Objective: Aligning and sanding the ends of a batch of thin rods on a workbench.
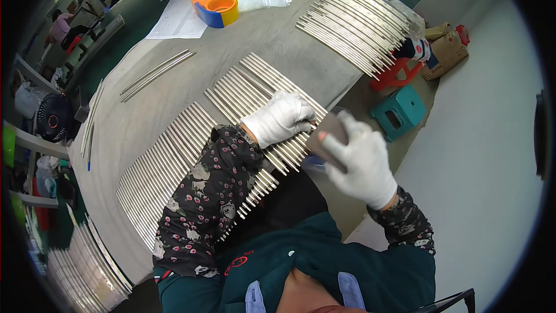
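Many thin, shiny metal rods [174, 148] lie side by side in rows on the grey table, their near ends reaching past its edge. My left hand [280, 119], in a white glove with bare fingertips, rests on the rods with its fingers curled round a metal rod near the right side of the row. To its right, my right hand [365, 162], also gloved, grips a flat grey-brown block [331, 139], slightly blurred. The block is up against the rods' right-hand side beside my left fingertips; whether it touches them I cannot tell.
Another batch of rods [356, 29] lies at the far right of the table [168, 101]. An orange and blue tape dispenser [219, 11] sits on papers at the back. A few loose rods [156, 75] lie left. Beyond the right edge stand a teal stool [399, 113] and a paper bag [446, 52].
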Available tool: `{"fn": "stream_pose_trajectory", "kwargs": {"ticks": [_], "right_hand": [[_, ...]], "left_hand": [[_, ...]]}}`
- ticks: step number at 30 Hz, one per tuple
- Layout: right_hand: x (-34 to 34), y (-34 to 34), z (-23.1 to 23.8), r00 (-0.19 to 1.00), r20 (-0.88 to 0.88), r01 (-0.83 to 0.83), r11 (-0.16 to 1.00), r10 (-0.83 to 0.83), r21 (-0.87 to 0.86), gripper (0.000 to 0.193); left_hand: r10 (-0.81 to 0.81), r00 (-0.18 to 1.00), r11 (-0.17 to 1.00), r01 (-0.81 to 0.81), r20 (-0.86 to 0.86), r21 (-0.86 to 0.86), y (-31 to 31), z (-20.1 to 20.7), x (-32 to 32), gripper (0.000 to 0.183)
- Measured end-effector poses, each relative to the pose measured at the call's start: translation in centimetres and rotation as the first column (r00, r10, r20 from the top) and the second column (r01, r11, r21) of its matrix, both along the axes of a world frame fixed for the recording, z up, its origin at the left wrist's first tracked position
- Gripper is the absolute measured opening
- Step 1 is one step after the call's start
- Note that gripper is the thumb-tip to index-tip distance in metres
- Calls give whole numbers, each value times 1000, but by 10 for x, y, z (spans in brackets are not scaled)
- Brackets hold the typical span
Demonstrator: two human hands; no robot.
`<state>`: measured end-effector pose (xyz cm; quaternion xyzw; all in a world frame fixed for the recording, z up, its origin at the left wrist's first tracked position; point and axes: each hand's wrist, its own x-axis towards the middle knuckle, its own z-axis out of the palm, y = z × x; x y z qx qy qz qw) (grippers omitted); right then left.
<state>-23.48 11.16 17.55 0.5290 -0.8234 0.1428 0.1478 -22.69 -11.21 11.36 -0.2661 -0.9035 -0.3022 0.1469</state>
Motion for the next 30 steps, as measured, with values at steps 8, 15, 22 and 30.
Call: {"fn": "stream_pose_trajectory", "kwargs": {"ticks": [8,15,22,30], "right_hand": [[-8,2,-3,1000,-26,-2,1000,1,-9,44],[-34,21,-15,982,6,188,974,-189,-122,49],[-30,38,-31,957,57,288,955,-284,-74,49],[-20,18,-36,978,183,-56,972,99,-228,52]], "left_hand": [[-10,1000,1000,10,6,-16,0,-1,-2,17],[-29,999,999,30,-40,17,0,1,-2,18],[137,950,980,-172,-281,-103,15,19,9,32],[292,950,917,-246,108,-316,8,11,1,42]]}}
